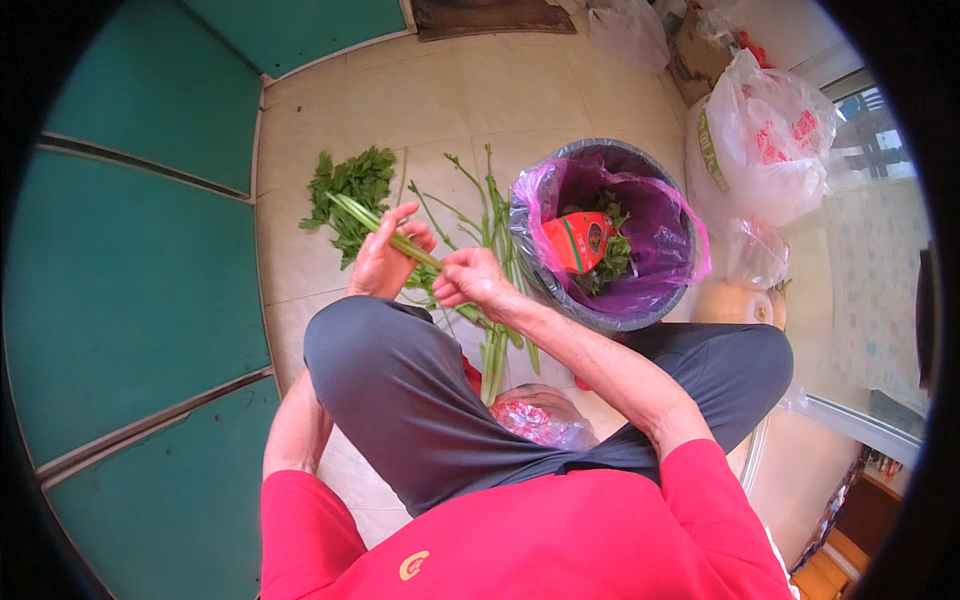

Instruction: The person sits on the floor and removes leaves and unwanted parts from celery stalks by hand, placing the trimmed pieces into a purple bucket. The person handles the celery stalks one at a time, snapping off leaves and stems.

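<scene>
A small bunch of pale green celery stalks lies slantwise across my left hand, held between thumb and fingers. My right hand pinches the lower right end of the same stalks. Below and beyond my hands, more celery stalks are spread on the tiled floor, some with thin leafy stems. Beyond my left hand sits a heap of celery leaves. Some stalks and leaves under my hands are partly hidden.
Right of the stalks stands a bin lined with a purple bag, holding leaves and a red packet. Green cabinets line the left. White plastic bags sit at right. Another plastic bag lies between my legs.
</scene>
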Action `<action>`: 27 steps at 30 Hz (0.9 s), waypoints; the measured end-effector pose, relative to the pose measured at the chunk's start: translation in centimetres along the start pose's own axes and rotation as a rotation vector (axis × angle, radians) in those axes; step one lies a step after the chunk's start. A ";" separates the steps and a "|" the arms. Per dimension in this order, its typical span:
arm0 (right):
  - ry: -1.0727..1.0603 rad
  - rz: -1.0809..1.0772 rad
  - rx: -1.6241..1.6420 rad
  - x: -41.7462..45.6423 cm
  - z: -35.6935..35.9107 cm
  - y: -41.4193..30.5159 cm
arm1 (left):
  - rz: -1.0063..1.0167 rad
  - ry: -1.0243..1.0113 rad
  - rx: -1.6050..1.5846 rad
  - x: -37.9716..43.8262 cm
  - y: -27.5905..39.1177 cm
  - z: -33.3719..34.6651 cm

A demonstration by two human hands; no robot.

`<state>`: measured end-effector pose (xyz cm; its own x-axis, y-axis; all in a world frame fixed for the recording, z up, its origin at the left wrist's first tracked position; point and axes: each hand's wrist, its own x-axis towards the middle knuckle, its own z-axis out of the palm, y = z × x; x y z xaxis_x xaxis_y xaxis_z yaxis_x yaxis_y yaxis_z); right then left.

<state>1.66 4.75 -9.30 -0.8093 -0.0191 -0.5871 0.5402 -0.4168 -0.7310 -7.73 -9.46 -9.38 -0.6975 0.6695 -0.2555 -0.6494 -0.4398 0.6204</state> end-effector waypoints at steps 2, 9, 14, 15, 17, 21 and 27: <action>-0.048 0.072 -0.094 0.3 0.2 1.5 | 0.017 -0.041 -0.058 -0.3 -1.3 -2.4; 0.128 -0.278 -0.396 0.3 0.1 6.1 | -0.049 0.070 -0.329 -0.7 -4.3 -4.9; 0.038 -0.343 -0.449 -1.0 0.6 5.7 | -0.117 0.052 -0.464 -0.3 -5.7 -8.6; -0.004 -0.346 -0.456 -1.4 0.5 5.5 | -0.123 0.058 -0.476 0.0 -5.8 -8.4; -0.089 -0.429 -0.477 -1.7 0.1 5.5 | -0.139 0.071 -0.496 0.6 -6.1 -8.1; -0.103 -0.646 -0.602 -4.7 -0.7 -1.8 | -0.257 0.301 -0.175 0.4 -7.8 -5.8; 0.354 -0.649 -0.683 -8.0 -10.2 -10.8 | -0.554 0.212 0.078 0.3 -9.8 -2.0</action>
<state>4.60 18.65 -0.25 -0.9387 0.3446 0.0073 0.1255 0.3615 -0.9239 -2.19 -6.19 -17.05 -0.3118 0.6489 -0.6940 -0.9151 -0.0085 0.4031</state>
